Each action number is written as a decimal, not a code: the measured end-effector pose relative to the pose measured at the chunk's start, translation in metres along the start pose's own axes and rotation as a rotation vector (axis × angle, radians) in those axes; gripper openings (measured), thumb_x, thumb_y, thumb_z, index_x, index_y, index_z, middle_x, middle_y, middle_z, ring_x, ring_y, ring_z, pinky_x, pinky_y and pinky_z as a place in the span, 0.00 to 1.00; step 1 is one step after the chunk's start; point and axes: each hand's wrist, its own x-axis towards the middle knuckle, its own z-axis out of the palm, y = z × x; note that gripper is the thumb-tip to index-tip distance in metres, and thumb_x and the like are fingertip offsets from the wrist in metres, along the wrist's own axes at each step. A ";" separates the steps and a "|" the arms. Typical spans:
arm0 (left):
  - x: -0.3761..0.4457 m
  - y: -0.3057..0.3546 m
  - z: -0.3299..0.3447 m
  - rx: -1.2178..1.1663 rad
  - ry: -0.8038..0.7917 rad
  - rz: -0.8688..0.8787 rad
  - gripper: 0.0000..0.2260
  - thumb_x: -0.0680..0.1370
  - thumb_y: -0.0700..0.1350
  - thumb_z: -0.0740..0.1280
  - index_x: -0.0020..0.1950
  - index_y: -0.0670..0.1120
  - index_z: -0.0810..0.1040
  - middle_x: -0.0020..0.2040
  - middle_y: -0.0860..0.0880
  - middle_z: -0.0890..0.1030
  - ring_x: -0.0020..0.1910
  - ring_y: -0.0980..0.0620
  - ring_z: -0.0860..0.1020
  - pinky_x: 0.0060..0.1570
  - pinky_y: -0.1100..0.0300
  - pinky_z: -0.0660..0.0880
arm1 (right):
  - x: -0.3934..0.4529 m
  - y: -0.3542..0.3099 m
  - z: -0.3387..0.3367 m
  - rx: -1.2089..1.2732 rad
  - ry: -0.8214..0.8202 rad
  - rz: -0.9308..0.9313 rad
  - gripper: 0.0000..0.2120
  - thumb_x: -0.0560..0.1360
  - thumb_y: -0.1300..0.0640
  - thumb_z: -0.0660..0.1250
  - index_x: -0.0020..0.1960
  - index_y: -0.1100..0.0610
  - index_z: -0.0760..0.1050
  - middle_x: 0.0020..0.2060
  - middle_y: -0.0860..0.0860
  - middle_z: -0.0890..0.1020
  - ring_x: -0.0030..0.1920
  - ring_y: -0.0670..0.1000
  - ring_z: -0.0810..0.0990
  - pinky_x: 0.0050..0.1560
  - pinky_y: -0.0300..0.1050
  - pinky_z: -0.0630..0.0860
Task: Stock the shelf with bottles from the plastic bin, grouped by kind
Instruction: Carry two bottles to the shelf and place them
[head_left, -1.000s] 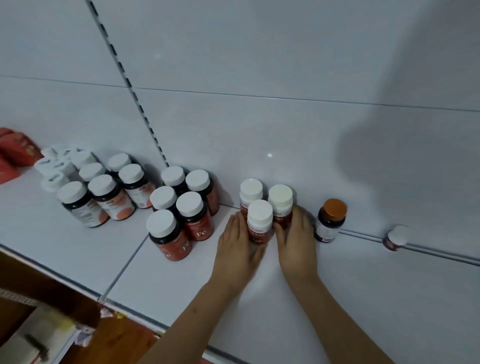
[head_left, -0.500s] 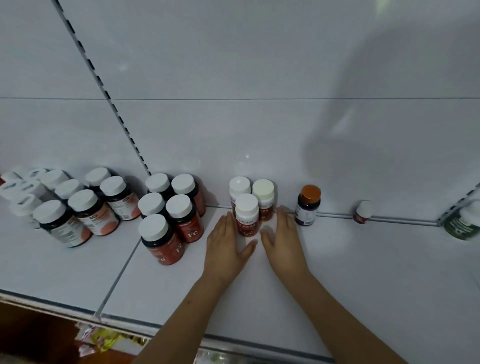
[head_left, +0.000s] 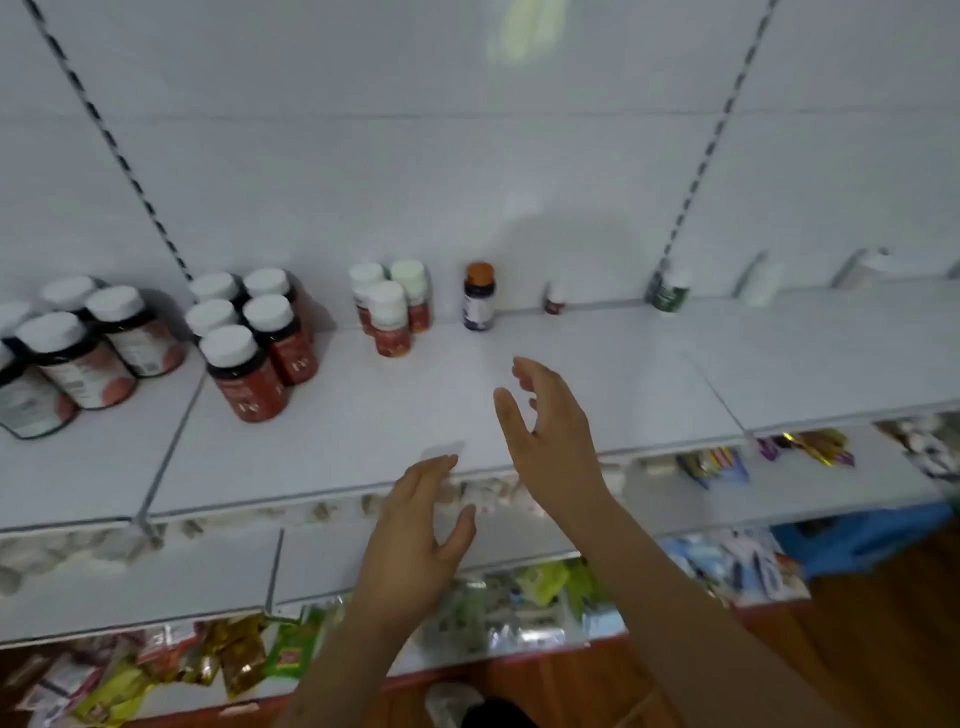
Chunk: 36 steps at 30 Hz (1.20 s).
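Observation:
Three small red bottles with white caps (head_left: 390, 306) stand grouped at the back of the white shelf (head_left: 363, 431). To their left stand several bigger red bottles (head_left: 260, 332), and further left several peach-labelled bottles (head_left: 83, 353). An orange-capped dark bottle (head_left: 479, 296) stands alone to their right. My left hand (head_left: 415, 540) hangs over the shelf's front edge, fingers relaxed, holding nothing. My right hand (head_left: 550, 436) hovers above the shelf, fingers loosely spread and empty. The plastic bin is out of view.
A tiny red bottle (head_left: 555, 300) and a green bottle (head_left: 670, 291) stand along the back rail to the right. Lower shelves hold coloured packets (head_left: 249, 660). A blue object (head_left: 862, 535) lies at the lower right. Slotted uprights (head_left: 701, 156) run up the back wall.
Both hands have let go of the three small red bottles and pulled back toward the shelf's front edge. The view has dropped and widened, showing the lower shelves.

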 end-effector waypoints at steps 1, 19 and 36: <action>-0.013 0.008 0.007 -0.013 -0.026 0.026 0.23 0.79 0.53 0.66 0.73 0.56 0.67 0.68 0.63 0.68 0.66 0.65 0.67 0.65 0.66 0.65 | -0.016 0.002 -0.012 -0.014 0.016 0.005 0.25 0.81 0.44 0.58 0.74 0.55 0.66 0.67 0.48 0.73 0.66 0.45 0.71 0.67 0.44 0.69; -0.147 0.220 0.190 -0.065 -0.598 0.408 0.30 0.73 0.62 0.60 0.72 0.51 0.69 0.67 0.52 0.73 0.66 0.53 0.72 0.64 0.53 0.72 | -0.248 0.083 -0.325 -0.279 0.463 0.313 0.23 0.82 0.46 0.58 0.74 0.55 0.66 0.69 0.47 0.72 0.68 0.42 0.68 0.68 0.35 0.63; -0.215 0.462 0.445 -0.050 -0.759 0.591 0.27 0.79 0.59 0.64 0.76 0.55 0.63 0.72 0.54 0.68 0.70 0.55 0.65 0.68 0.56 0.67 | -0.380 0.250 -0.627 -0.408 0.505 0.472 0.27 0.82 0.41 0.56 0.76 0.54 0.64 0.72 0.49 0.70 0.72 0.46 0.66 0.71 0.43 0.63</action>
